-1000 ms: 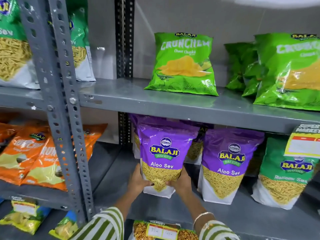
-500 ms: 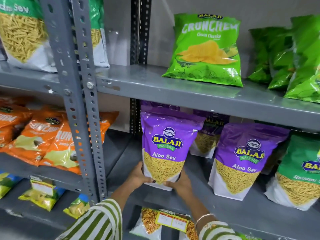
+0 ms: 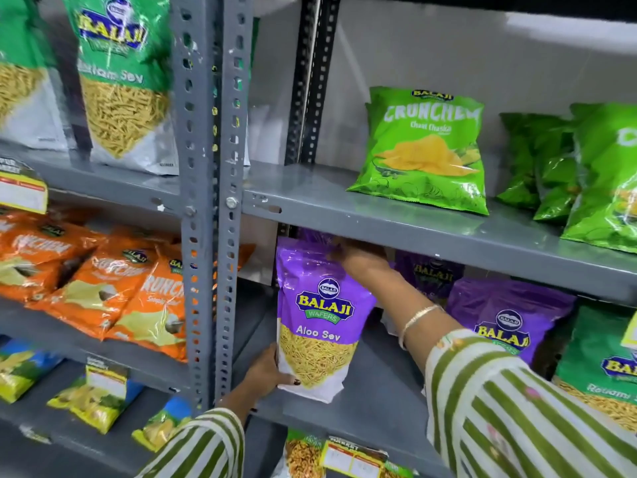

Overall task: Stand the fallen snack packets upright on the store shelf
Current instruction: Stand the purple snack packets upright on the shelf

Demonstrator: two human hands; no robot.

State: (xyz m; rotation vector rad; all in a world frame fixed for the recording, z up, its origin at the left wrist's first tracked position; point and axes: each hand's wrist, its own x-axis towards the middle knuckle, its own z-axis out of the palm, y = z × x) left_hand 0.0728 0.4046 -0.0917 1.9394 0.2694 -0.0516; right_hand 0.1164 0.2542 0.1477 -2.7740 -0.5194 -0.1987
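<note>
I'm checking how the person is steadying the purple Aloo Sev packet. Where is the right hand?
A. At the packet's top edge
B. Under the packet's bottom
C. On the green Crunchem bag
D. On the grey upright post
A: the right hand grips the top of the purple Aloo Sev packet just under the upper shelf, while the left hand holds its lower left corner.

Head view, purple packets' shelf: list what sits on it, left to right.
Left hand → held Aloo Sev packet → right hand at its top → second purple Aloo Sev packet → green Ratlami Sev packet.
</note>
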